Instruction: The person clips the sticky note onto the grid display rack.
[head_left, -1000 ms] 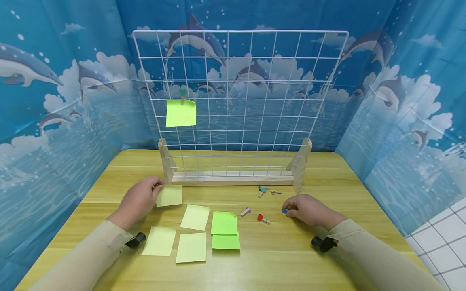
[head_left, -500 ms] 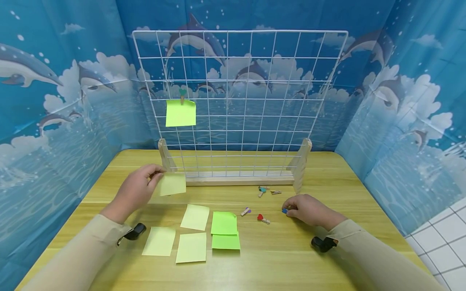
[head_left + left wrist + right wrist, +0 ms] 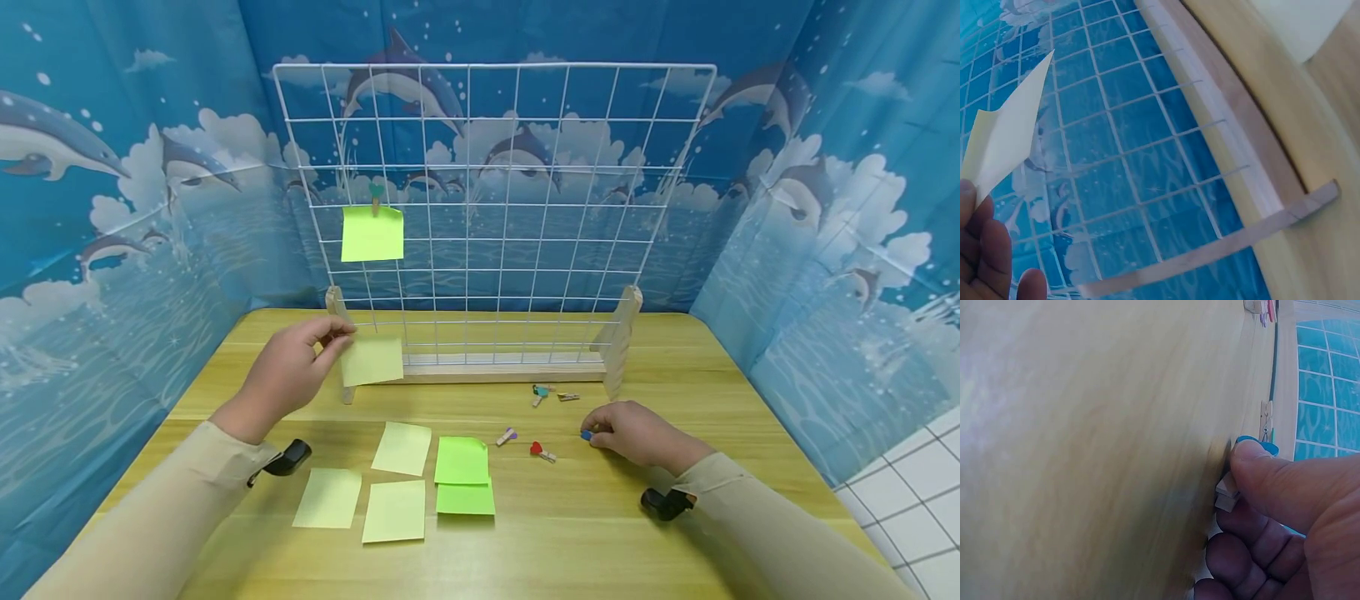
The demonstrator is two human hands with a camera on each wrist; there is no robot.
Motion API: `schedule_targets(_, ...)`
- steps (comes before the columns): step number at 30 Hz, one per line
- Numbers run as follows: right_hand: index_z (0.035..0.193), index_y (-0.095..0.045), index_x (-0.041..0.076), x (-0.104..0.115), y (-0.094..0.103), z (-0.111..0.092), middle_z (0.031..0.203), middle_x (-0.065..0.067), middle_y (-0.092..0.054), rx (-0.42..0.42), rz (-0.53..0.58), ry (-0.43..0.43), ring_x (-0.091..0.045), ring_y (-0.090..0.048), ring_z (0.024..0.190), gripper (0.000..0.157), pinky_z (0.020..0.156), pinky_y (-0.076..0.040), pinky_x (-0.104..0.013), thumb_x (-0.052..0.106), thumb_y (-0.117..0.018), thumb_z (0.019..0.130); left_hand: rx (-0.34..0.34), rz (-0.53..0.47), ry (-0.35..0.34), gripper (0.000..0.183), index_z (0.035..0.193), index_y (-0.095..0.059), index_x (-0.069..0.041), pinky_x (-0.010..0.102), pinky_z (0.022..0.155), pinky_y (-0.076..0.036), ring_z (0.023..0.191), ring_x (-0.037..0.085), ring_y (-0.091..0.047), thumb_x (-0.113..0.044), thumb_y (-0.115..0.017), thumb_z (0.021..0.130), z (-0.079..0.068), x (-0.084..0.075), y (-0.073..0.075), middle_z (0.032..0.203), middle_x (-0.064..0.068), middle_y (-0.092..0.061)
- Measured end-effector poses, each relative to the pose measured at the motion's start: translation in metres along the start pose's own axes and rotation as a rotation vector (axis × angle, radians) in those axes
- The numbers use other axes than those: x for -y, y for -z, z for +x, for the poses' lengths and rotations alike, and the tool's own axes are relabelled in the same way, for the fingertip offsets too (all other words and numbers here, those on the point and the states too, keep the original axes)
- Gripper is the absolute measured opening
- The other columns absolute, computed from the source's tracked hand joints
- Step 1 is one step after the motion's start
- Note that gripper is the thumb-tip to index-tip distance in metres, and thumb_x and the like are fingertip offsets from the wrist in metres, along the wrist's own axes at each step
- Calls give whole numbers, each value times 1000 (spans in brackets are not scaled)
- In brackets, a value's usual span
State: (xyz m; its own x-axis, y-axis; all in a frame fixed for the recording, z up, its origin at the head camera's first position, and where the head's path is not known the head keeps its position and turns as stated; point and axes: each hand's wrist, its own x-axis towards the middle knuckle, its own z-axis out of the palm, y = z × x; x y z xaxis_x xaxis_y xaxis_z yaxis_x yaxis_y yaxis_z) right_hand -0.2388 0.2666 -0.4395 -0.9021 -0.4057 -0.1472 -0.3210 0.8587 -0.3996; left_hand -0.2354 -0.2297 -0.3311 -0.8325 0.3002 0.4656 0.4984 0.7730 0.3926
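Note:
My left hand (image 3: 288, 371) pinches a pale yellow sticky note (image 3: 378, 360) by its upper left corner, raised in front of the left foot of the white wire grid rack (image 3: 468, 203). The left wrist view shows this note slightly bent, held at one end by the fingers. On the table at the right, my right hand (image 3: 637, 432) pinches a small wooden clothespin (image 3: 1227, 495) with a blue decoration, mostly covered by the thumb. A bright green sticky note (image 3: 372, 235) hangs on the grid's left side under a clothespin with a green heart (image 3: 377, 192).
Several pale yellow notes (image 3: 393, 511) lie on the table (image 3: 570, 533) at the left, beside two overlapping green notes (image 3: 461, 461). Between the hands are a red-heart clothespin (image 3: 543, 452), a purple one (image 3: 507, 437), and more clothespins (image 3: 540, 393) near the rack's wooden base (image 3: 480, 377).
My left hand has lifted the pale yellow note off the table and moved it up, forward and right, to the rack's lower left. The right hand has stayed in place.

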Motion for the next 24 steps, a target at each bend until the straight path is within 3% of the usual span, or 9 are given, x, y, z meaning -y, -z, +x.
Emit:
schedule_targets(8, 116, -78, 16, -1, -1, 0, 100, 7, -75, 3, 4, -14, -8, -58, 81, 18, 78, -54, -34, 18, -75, 98, -63, -15, -95, 12, 110, -75, -12, 37, 70, -49, 81, 16, -59, -16, -64, 107, 19, -24, 9, 99, 2, -72)
schedule_targets(15, 115, -78, 15, 1, -1, 0, 97, 7, -74, 5, 9, -17, -9, -58, 80, 17, 77, -54, -34, 17, -75, 98, -125, -36, -161, 16, 114, -74, -8, 39, 72, -51, 80, 18, -59, -12, -60, 108, 35, -41, 17, 105, 7, -74)
schedule_targets(24, 115, -78, 16, -2, -3, 1, 98, 7, -75, 4, 5, -21, -7, -60, 82, 17, 78, -55, -35, 18, -75, 98, -196, -72, -176, 21, 119, -72, -4, 37, 67, -44, 68, 20, -50, -12, -56, 110, 57, -61, 23, 101, 9, -70)
